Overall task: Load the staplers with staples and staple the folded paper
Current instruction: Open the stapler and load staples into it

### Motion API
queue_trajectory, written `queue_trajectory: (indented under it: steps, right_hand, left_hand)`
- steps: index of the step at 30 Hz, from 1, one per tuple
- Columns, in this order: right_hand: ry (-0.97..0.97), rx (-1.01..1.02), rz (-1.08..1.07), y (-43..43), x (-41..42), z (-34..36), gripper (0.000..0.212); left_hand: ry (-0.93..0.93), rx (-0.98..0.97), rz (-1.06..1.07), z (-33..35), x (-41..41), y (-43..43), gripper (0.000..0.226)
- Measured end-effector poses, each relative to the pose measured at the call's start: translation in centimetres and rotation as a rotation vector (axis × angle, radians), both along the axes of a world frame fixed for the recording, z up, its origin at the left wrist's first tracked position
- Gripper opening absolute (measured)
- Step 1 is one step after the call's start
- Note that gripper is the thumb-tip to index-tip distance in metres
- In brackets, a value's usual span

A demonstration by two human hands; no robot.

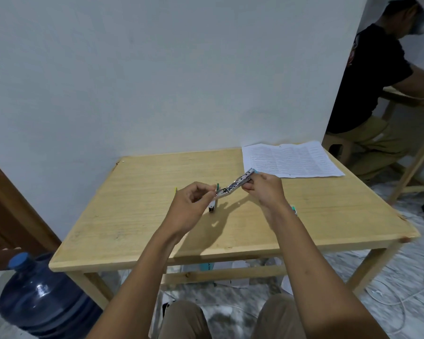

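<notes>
While both forearms reach up from the bottom of the frame, the hands meet over the middle of the desk (137, 216) with an opened stapler (234, 185) held in the air between them. The left hand (190, 206), just left of centre, has its thumb and fingertips pinched on the lower, hinge end of the metal channel. The right hand (264, 189), right of centre, is clamped on the upper end, where a teal tip shows just past the fingers. The channel slants up to the right, and its shadow falls on the wood below.

Under the left hand a small dark and white piece (212, 208), perhaps the stapler's other half or a second stapler, stands on the desk; I cannot tell which. A small teal box (293, 208), possibly staples, peeks out beside the right wrist. Farther back, in the upper right of the desk, the printed paper (289, 159) lies flat, well apart from the hands.

The likely step is loading, though no staple strip is visible. The risk is that a strip held this high and tilted slides out of the open channel, or breaks if pushed in crooked. The sprung pusher could also snap back onto a fingertip.
</notes>
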State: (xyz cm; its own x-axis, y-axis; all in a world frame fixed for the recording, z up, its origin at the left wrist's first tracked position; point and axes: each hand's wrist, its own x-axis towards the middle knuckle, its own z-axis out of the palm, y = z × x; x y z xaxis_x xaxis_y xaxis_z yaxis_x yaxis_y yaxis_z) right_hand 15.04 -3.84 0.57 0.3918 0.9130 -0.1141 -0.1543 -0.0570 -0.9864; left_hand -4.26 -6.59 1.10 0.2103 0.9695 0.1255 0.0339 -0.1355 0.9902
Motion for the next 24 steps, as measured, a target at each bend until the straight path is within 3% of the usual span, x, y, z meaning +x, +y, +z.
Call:
queue_trajectory:
  steps: [4,6,9,13,17,24]
  right_hand:
    - [0.135,0.032,0.132,0.1,0.6,1.2,0.020]
    - [0.147,0.040,0.221,-0.2,0.7,2.0,0.018]
    - [0.061,0.025,0.343,-0.7,0.5,3.0,0.015]
    - [0.035,0.089,0.410,-1.5,-1.6,3.4,0.017]
    - [-0.189,0.171,0.323,-2.0,-3.2,2.7,0.005]
    - [-0.570,0.376,0.228,-3.7,-4.7,1.2,0.022]
  left_hand:
    - [-0.186,-0.342,-0.143,0.2,-0.2,-0.5,0.019]
    - [-0.150,-0.451,-0.247,0.8,-0.3,-0.7,0.028]
    - [-0.068,-0.512,-0.357,1.8,0.0,-0.9,0.041]
    - [-0.269,-0.544,-0.390,2.4,1.7,-1.1,0.050]
    - [-0.479,-0.515,-0.282,1.8,2.9,-0.7,0.038]
    - [-0.621,-0.498,-0.220,1.1,2.3,0.0,0.038]
